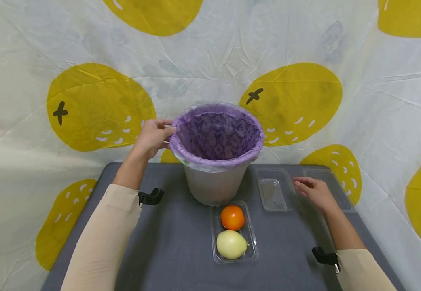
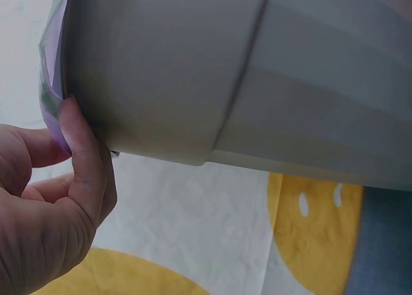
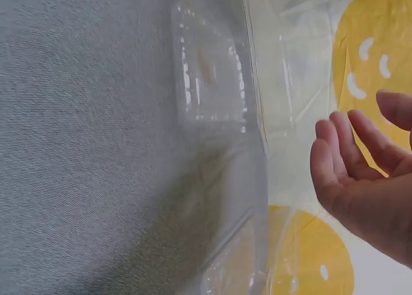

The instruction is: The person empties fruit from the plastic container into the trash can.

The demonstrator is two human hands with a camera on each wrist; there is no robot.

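A pale trash can (image 1: 214,184) lined with a purple trash bag (image 1: 217,159) stands at the back middle of the table. My left hand (image 1: 153,137) pinches its rim on the left side, with the bag's folded edge between thumb and fingers. In the left wrist view, the fingers of the left hand (image 2: 71,185) curl under the rim beside the can's wall (image 2: 161,76). My right hand (image 1: 316,192) hovers above the table with loosely bent fingers, near a clear plastic tray (image 1: 265,204). Nothing is in the right hand (image 3: 367,172) in the right wrist view.
In front of the can, another clear plastic tray (image 1: 215,254) holds an orange fruit (image 1: 232,218) and a pale yellow-green fruit (image 1: 231,244). A third clear tray (image 1: 346,204) lies at the back right of the grey table (image 1: 181,250). Behind hangs a patterned white cloth (image 1: 203,60).
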